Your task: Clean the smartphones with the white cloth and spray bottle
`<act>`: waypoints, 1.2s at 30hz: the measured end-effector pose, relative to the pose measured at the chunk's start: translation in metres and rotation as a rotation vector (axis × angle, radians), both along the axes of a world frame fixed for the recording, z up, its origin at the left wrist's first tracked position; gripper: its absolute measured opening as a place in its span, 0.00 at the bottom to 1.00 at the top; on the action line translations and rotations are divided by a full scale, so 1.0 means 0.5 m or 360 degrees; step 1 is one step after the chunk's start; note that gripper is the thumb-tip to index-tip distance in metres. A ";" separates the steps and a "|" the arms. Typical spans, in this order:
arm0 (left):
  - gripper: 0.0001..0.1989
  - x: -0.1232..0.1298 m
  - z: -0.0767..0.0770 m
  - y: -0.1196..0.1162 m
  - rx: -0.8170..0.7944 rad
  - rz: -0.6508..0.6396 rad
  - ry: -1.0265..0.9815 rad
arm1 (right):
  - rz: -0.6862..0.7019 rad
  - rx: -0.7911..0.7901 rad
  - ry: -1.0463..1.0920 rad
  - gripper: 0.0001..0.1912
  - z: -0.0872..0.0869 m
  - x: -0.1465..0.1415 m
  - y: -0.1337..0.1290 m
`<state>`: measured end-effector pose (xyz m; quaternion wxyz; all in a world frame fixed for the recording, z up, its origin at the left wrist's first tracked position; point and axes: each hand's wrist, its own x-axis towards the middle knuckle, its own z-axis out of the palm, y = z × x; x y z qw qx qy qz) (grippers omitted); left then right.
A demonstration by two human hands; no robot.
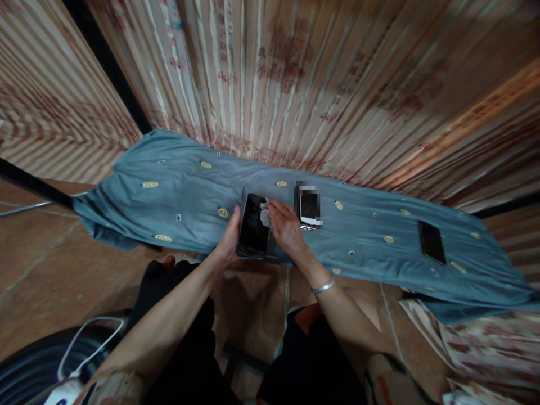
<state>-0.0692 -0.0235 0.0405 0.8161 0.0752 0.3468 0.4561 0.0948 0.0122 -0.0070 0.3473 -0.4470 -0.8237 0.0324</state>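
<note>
A black smartphone [251, 230] with a smudged, glossy screen is held above the blue cloth. My left hand [230, 237] grips it along its left edge, thumb on the side; the fingers beneath are hidden. With closed fingers my right hand [287, 226] presses a crumpled pale tissue [265, 215] against the upper right of the screen. Just right of that hand lies a small stack of phones [310, 206], the top one white-framed and partly pixelated. Farther right another dark phone [432, 242] rests flat, apart from both hands.
Blue cloth [189, 197] with yellow pineapple prints covers a long narrow surface. Striped, patterned curtains [270, 84] hang behind it, and dark poles [107, 62] stand at the left. A white cable [90, 320] loops over a black ribbed object [34, 365] at lower left.
</note>
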 end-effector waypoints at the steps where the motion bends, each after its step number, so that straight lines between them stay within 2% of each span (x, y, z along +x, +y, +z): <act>1: 0.33 0.002 0.000 -0.002 -0.0009 -0.0015 -0.0011 | -0.0009 -0.0002 -0.0005 0.23 0.001 0.002 0.001; 8: 0.33 0.018 0.009 -0.013 -0.0039 -0.0050 0.0104 | -0.0051 0.0109 -0.0035 0.23 0.007 -0.001 -0.005; 13: 0.32 0.037 0.014 -0.022 -0.0027 -0.0070 0.0160 | -0.0023 0.0098 -0.0035 0.22 0.013 -0.010 -0.008; 26: 0.30 0.038 -0.016 -0.013 0.0000 0.0007 0.0084 | 0.0085 -0.0030 -0.0095 0.22 0.029 -0.029 -0.015; 30: 0.30 0.040 -0.028 -0.011 0.0047 0.0090 0.0070 | 0.0137 -0.0029 -0.0158 0.22 0.033 -0.034 -0.026; 36: 0.31 0.033 -0.030 -0.005 0.0105 0.0097 0.0062 | 0.0212 -0.0040 -0.0207 0.21 0.036 -0.046 -0.040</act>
